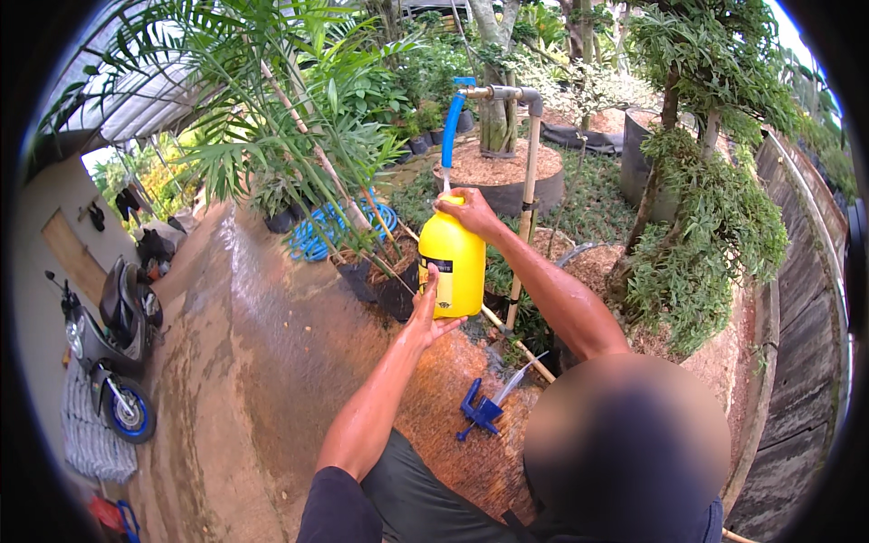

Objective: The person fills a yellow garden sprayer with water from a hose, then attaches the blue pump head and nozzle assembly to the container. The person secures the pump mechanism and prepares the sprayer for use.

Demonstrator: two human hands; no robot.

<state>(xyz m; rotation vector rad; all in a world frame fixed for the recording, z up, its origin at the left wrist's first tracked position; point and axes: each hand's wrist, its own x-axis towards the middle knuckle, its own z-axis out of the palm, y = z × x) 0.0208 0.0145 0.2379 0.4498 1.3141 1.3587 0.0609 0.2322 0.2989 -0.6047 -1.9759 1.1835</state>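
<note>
A yellow plastic sprayer bottle [461,261] is held upright under a short blue hose [451,136] fitted to a tap [482,93]. From the hose's end a thin stream of water [446,178] runs down at the bottle's top. My left hand [429,319] supports the bottle from below, its thumb along the labelled side. Around the neck at the top, my right hand [470,212] grips the bottle; its fingers partly hide the mouth. The blue sprayer head [483,413] lies on the wet ground below, with its pale tube [517,380] pointing up and right.
Beside the tap's upright pipe [526,197] stand potted palms [299,136] and a coiled blue hose [316,234]. A motor scooter [115,339] is parked at left. A bushy tree [706,224] and a weathered wall [798,326] border the right. A blurred round patch [624,441] hides the lower right.
</note>
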